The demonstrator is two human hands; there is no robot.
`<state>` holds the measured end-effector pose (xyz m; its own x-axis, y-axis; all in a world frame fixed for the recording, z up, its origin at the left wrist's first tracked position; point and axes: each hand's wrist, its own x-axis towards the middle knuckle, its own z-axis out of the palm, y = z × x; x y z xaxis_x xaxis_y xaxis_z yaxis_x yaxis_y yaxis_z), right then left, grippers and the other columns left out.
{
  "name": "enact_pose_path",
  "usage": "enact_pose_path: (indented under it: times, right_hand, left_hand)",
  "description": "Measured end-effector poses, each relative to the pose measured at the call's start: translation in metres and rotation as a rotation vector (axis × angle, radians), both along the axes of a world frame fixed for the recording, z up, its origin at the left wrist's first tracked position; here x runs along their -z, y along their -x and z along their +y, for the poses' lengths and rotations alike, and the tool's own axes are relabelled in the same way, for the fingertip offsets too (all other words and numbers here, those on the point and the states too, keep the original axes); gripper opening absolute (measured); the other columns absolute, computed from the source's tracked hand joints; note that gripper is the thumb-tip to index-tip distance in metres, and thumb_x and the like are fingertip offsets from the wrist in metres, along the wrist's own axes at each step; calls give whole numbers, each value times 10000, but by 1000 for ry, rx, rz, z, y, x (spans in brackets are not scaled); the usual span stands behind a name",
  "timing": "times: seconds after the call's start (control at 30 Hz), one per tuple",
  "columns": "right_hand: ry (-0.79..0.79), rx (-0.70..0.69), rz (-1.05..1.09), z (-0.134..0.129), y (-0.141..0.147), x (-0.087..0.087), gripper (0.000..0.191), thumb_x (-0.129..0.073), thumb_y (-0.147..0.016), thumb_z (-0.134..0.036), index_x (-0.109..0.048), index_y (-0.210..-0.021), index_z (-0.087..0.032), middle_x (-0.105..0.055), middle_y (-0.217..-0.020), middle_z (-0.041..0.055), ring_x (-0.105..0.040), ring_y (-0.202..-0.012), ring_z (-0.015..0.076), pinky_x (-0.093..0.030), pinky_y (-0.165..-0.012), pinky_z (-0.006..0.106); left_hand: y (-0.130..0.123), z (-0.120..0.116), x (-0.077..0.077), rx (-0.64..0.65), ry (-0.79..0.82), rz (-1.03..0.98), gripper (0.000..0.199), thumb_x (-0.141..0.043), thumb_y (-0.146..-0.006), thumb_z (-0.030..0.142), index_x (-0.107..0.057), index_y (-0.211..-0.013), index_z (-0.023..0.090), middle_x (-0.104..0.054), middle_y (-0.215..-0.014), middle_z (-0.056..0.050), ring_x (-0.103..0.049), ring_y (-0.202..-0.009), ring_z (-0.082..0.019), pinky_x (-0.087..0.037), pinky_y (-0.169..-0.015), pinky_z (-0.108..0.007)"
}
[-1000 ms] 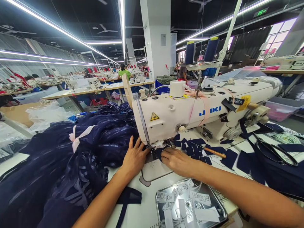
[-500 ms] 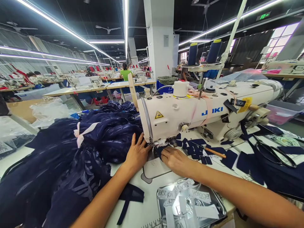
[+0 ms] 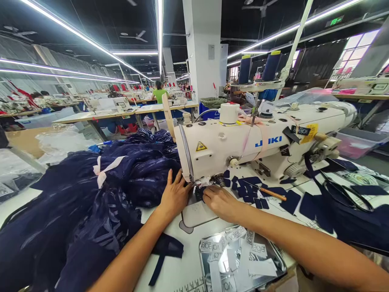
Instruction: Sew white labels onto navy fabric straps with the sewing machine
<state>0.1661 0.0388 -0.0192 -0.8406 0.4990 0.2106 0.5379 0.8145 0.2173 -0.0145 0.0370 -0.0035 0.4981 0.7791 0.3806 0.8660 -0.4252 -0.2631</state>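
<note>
A white JUKI sewing machine (image 3: 231,148) stands in front of me, its needle area low at the left end of the head. A small dark navy fabric piece (image 3: 199,194) lies under the presser foot, partly hidden. My right hand (image 3: 220,201) pinches its edge from the right, fingers curled together. On the other side of the foot, my left hand (image 3: 175,195) rests with its fingers spread, the fingertips close to the foot and the heaped cloth. That navy garment pile (image 3: 133,178), tied with a pale pink strip (image 3: 107,169), fills the left side. A navy strap piece (image 3: 167,247) lies below my left wrist.
A metal tray (image 3: 281,265) of printed "valege" labels sits in front. Right of the needle are navy fabric cutouts (image 3: 249,188), a wooden-handled tool (image 3: 272,193) and black-handled scissors (image 3: 349,194). Thread cones (image 3: 270,67) stand behind the machine. A person in green (image 3: 158,95) sits farther back.
The view has shifted slightly, so the machine and tray appear a little farther left. Both hands stay beside the presser foot, with only slight movement.
</note>
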Motion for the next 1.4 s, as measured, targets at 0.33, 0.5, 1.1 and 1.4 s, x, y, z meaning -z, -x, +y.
enact_pose_path:
  times: [0.33, 0.5, 1.1, 1.4]
  right_hand:
    - [59, -16, -33, 21, -28, -11, 149, -465, -765, -55, -602, -783, -111, -606, -827, 76, -530, -804, 199, -403, -719, 318]
    - [92, 4, 18, 15, -29, -12, 182, -472, -803, -219, -610, -820, -102, -606, -850, 107, -534, -819, 209, -403, -748, 331]
    - [-88, -175, 335, 22, -30, 30, 286, -343, -809, -165, -613, -711, -168, -623, -804, 90, -594, -715, 211, -482, -606, 319]
    - [-148, -294, 486, 41, -31, 54, 279, -386, -798, -235, -657, -747, -188, -657, -806, 81, -613, -753, 220, -508, -645, 314]
  left_hand:
    - [1, -2, 2, 30, -34, 0, 222, -467, -722, 120, -638, -820, 223, -619, -908, -74, -479, -1031, -290, -256, -932, -567]
    - [2, 1, 6, 30, -35, -66, 250, -484, -700, 116, -639, -858, 232, -619, -928, -64, -466, -1034, -283, -239, -949, -558]
    - [2, -14, 22, -60, 13, -100, 266, -455, -746, 252, -622, -951, 220, -629, -962, -43, -466, -1019, -220, -154, -1020, -504]
    - [-1, -19, 23, -134, 17, -2, 311, -450, -730, 266, -597, -995, 200, -635, -983, -35, -470, -1027, -214, -159, -1024, -485]
